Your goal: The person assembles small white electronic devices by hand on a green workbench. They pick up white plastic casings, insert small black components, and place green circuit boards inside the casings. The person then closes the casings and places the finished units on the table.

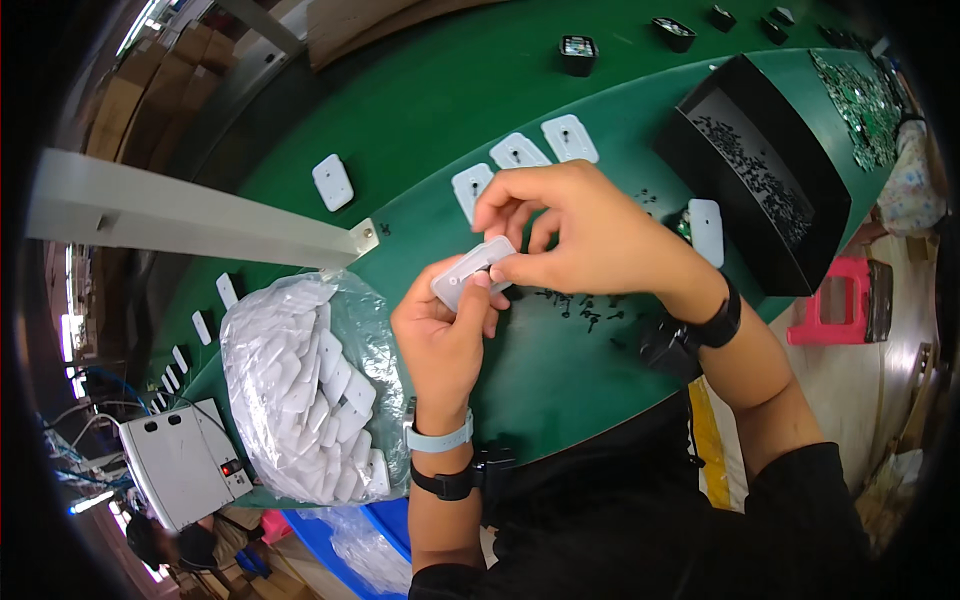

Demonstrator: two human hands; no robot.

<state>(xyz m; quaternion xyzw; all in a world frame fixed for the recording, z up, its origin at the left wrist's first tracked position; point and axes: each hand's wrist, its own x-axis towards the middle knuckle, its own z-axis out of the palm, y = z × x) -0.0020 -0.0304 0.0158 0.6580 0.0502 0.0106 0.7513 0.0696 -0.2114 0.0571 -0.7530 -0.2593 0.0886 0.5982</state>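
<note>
A white plastic cover (472, 271) is being held above the green bench (430, 120), cupped from below in the left hand (445, 335) and pinched at its upper edge by the right hand (580, 235). Small black screws (580, 305) are lying loose beneath; a slip is judged likely to scatter them.

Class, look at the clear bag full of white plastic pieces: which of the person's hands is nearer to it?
Left. The left hand is just beside the bag of white pieces, to its right; the right hand is farther off, up and to the right.
</note>
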